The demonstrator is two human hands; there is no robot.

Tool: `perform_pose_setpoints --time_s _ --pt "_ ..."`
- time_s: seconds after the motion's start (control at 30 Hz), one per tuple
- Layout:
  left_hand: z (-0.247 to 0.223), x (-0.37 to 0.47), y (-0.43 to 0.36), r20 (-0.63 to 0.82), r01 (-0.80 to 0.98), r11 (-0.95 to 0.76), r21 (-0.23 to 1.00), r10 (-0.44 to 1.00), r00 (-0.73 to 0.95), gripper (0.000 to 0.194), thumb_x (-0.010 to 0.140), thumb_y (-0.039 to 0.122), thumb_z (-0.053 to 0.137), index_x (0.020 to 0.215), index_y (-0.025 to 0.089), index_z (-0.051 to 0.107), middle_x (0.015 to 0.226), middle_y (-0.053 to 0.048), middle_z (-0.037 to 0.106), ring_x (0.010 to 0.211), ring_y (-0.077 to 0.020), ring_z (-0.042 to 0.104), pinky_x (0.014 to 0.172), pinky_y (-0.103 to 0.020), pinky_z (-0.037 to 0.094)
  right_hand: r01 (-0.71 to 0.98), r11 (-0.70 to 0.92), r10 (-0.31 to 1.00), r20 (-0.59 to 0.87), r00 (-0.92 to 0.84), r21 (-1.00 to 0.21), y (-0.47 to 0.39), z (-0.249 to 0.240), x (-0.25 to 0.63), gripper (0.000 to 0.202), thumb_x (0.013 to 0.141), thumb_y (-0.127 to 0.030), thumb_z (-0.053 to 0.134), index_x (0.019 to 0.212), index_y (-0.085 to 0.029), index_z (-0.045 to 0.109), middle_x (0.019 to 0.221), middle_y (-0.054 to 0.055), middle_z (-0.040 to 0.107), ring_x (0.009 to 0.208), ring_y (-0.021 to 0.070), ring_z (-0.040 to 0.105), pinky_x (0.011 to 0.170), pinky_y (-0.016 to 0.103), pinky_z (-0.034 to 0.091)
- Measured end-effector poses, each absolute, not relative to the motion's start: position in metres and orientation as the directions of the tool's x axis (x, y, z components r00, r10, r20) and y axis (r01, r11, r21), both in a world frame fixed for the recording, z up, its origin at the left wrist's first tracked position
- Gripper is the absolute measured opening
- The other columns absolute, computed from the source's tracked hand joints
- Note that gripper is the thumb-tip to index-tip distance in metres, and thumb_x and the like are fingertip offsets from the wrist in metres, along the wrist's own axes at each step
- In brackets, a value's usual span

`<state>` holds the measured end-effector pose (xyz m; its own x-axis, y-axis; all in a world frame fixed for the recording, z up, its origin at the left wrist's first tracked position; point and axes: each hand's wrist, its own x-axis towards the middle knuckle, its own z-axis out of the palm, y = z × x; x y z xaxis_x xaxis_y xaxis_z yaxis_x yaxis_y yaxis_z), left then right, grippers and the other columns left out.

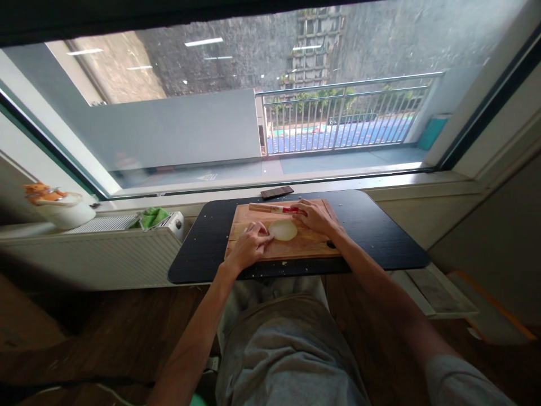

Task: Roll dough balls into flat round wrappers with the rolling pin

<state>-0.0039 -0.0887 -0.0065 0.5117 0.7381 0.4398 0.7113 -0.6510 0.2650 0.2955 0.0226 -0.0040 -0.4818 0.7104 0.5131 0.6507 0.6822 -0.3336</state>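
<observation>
A pale, thin round of dough (283,230) lies flat on a wooden cutting board (310,250). My left hand (252,242) is at the dough's left edge, thumb and fingertips pinched on it. Above the round, a slim wooden rolling pin (262,208) with a red and white label lies crosswise. The fingers of my right hand (315,217) curl over its right end, and that end is hidden beneath them. A gap of bare board separates the pin from most of the dough.
The board rests on a small black table (380,242) with scattered crumbs. Behind it, a dark flat bar (277,192) lies by the window sill. At left are a white radiator (127,254), a green cloth (153,218) and a white pot (67,211).
</observation>
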Motion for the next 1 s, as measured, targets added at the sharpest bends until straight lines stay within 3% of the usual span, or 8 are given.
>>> perform_pose_setpoints --time_s 0.33,0.6,1.0 --pt "-0.003 0.004 -0.103 0.372 0.785 -0.591 0.184 0.782 0.501 0.047 0.100 0.010 0.054 0.134 0.029 0.081 0.118 -0.012 0.071 0.115 -0.0301 0.059 0.105 -0.046 0.049 0.651 0.684 0.708 0.513 -0.486 -0.329 0.020 -0.001 0.295 0.031 0.107 -0.030 0.064 0.135 -0.029 0.077 0.129 0.008 0.077 0.113 0.0260 0.075 0.103 0.038 0.057" --pt "-0.017 -0.003 -0.104 0.454 0.704 -0.598 0.383 0.786 0.421 0.047 0.102 0.011 0.054 0.133 0.032 0.082 0.126 -0.007 0.076 0.120 -0.0273 0.061 0.114 -0.048 0.048 0.661 0.676 0.713 0.513 -0.478 -0.325 0.018 0.000 0.295 0.032 0.107 -0.029 0.063 0.136 -0.028 0.076 0.132 0.009 0.077 0.112 0.0265 0.075 0.102 0.038 0.057" --pt "-0.013 0.000 -0.107 0.385 0.783 -0.554 0.283 0.813 0.437 0.046 0.103 0.015 0.058 0.139 0.035 0.078 0.132 -0.007 0.072 0.123 -0.0271 0.061 0.111 -0.047 0.049 0.664 0.674 0.715 0.510 -0.477 -0.325 0.021 -0.003 0.294 0.032 0.107 -0.031 0.062 0.137 -0.026 0.075 0.130 0.009 0.077 0.108 0.0250 0.074 0.097 0.034 0.056"
